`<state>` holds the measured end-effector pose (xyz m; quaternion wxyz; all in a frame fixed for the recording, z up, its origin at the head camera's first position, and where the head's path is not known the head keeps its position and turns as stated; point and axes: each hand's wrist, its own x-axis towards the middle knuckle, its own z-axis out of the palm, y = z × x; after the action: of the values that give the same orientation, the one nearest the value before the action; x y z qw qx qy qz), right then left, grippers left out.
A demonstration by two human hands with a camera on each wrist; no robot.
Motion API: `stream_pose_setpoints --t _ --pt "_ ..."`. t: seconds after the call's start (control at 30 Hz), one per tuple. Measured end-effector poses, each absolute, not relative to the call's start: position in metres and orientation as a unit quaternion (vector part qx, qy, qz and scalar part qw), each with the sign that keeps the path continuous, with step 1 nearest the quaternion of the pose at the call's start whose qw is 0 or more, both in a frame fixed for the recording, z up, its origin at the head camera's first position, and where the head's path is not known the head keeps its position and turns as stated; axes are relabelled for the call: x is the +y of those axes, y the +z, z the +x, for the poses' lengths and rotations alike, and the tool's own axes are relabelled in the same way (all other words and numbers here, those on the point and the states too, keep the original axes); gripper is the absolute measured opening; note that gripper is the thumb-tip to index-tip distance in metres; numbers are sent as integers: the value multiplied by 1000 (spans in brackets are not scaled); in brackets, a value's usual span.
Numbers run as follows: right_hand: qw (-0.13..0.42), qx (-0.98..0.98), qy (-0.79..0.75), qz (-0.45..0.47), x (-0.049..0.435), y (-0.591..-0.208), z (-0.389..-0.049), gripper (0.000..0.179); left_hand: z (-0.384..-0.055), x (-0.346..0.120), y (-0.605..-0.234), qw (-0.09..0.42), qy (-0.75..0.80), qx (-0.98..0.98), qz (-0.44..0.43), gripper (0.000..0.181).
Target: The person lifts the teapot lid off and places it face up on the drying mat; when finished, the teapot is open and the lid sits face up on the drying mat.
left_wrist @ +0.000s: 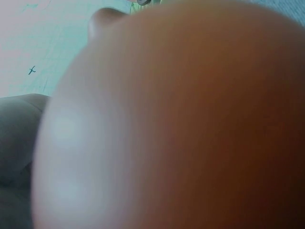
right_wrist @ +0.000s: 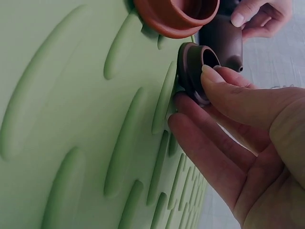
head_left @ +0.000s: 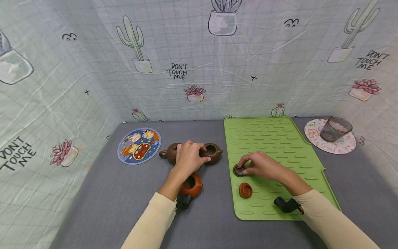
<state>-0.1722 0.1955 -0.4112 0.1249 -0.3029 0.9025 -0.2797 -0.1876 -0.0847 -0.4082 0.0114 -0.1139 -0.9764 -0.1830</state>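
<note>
Dark brown teapot lid (head_left: 238, 170) lies upside down on the green mat (head_left: 280, 138), so the right hand (head_left: 264, 166) pinches its rim. Left of the mat, the left hand (head_left: 188, 157) curls over two brown teapots (head_left: 212, 152); its grip is hidden. Left wrist view: only a blurred orange teapot (left_wrist: 190, 124). Right wrist view: fingertips (right_wrist: 212, 76) clasp the lid (right_wrist: 193, 67) below an orange lid (right_wrist: 176, 14), cut off.

1. Three teapots crowd the middle: two brown teapots (head_left: 169, 153) (head_left: 212, 152) side by side, and an orange teapot (head_left: 192, 185) just nearer.
2. The far part of the green mat (head_left: 273, 138) is open.
3. Two lids (head_left: 238, 170) (head_left: 245, 190) block its near left part.
4. The left wrist view is blurry, probably filled by the orange pot.
</note>
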Motion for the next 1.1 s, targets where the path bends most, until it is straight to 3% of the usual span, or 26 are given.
stream_pose_setpoints --t 0.73,1.1 --pt "142 895 -293 -304 194 -413 -175 13 -186 -85 -409 18 -178 -977 -117 29" --pt "172 889 -299 -302 193 -410 -176 24 -186 -89 -406 -40 -192 -974 -110 37"
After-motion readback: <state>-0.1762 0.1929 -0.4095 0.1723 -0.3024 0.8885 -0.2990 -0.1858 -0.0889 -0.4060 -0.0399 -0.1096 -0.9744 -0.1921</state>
